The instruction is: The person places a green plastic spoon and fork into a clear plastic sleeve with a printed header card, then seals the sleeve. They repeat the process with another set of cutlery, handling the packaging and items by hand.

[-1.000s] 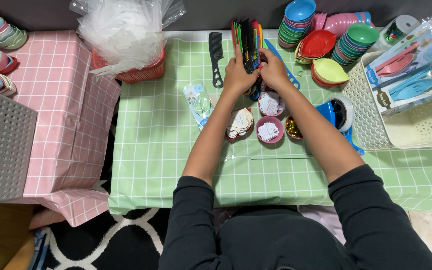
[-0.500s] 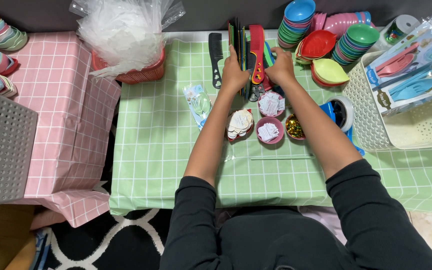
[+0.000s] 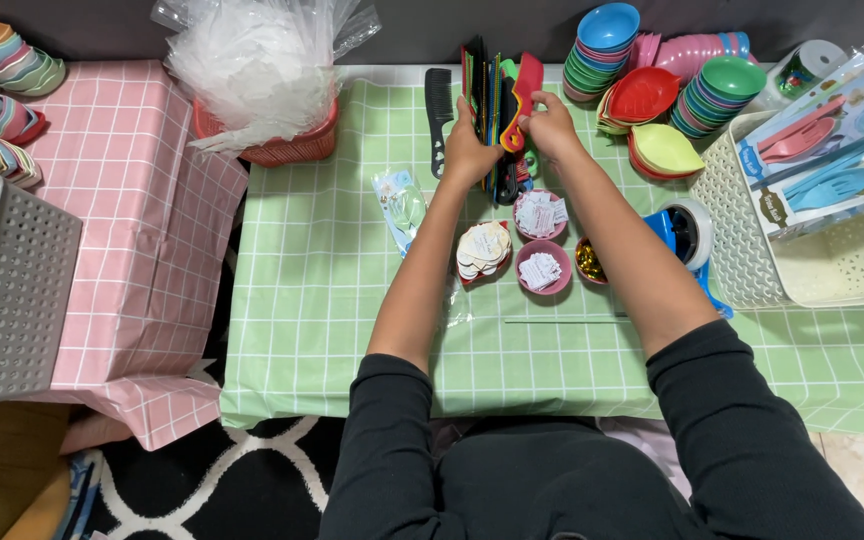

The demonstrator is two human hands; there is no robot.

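Since the earlier frames, the red comb [image 3: 524, 88] has come out of the bundle of combs [image 3: 490, 110] and tilted right. I see my right hand [image 3: 552, 125] with fingers pinched around its handle, while my left hand [image 3: 469, 150] wraps closed around the upright bundle at the far middle of the bench [image 3: 332, 300]. One comb looks separated; most of the stack, I judge, remains unsorted. The combs are thin, hard, glossy plastic. A black comb [image 3: 438, 105] lies flat just left. Near my wrists sit small round pink bowls [image 3: 542, 268] of paper tags; stacked shiny bowls [image 3: 597, 55] stand behind.
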